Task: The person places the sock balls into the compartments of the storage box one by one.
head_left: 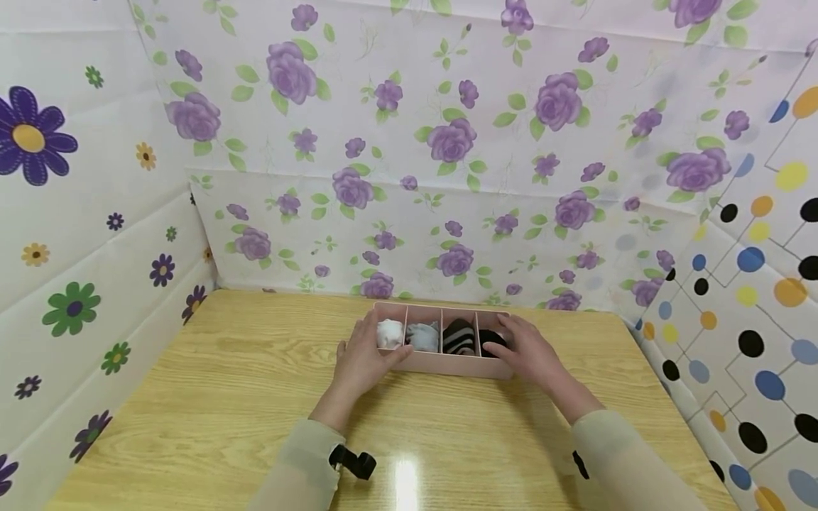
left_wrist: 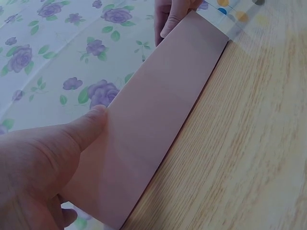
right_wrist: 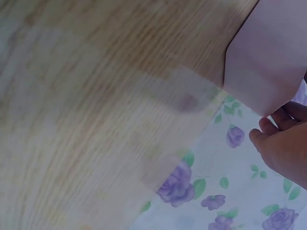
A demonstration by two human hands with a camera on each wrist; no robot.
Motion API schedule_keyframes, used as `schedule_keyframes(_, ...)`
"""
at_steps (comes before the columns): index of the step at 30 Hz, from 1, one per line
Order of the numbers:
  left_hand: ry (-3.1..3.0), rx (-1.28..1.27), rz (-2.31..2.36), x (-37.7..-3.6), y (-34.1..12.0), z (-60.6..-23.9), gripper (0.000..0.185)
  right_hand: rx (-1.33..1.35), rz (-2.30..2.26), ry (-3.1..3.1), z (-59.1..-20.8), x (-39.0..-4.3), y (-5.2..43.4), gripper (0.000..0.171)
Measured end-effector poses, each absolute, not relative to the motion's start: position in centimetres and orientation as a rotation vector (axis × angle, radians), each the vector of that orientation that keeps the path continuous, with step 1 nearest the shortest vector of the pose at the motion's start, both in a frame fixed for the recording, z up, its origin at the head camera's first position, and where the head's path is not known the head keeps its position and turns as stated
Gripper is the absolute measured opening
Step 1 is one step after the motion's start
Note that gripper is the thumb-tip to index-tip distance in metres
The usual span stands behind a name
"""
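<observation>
A long pink divided box [head_left: 447, 365] sits on the wooden table near the back wall. From left to right, its compartments hold a white rolled sock [head_left: 390, 333], a light grey one [head_left: 423, 336], a black-and-grey striped one [head_left: 459, 338] and a black one [head_left: 491, 338]. My left hand [head_left: 361, 357] grips the box's left end, thumb over the front rim. At the opposite end my right hand [head_left: 533, 355] holds on, thumb reaching across the black sock's compartment. The left wrist view shows the box's plain front wall [left_wrist: 148, 105], its contents hidden.
The wooden table [head_left: 224, 397] extends left, right and in front of the box. A rose-patterned cloth [head_left: 409, 234] hangs close behind it. Patterned cloths also stand along the left side [head_left: 102, 270] and the right side [head_left: 728, 312].
</observation>
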State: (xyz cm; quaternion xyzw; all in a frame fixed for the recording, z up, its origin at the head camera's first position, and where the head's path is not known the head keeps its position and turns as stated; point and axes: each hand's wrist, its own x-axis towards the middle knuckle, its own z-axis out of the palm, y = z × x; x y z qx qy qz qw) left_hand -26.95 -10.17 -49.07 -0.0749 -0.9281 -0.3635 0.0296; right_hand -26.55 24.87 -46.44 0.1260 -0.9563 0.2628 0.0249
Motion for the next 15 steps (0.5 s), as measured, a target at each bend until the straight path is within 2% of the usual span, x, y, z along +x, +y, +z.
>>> schedule_keyframes(8,-2.858,-0.242,-1.117,-26.84,-10.37,-48.70,0.114,0.401,0.808,-2.906,-46.96,-26.13,24.94,0.081)
schedule_keyframes(15,-2.784,-0.312,-1.151,-27.38,-10.65,-48.56,0.091,0.398,0.751,-2.885,-46.75,-25.71,24.99,0.082)
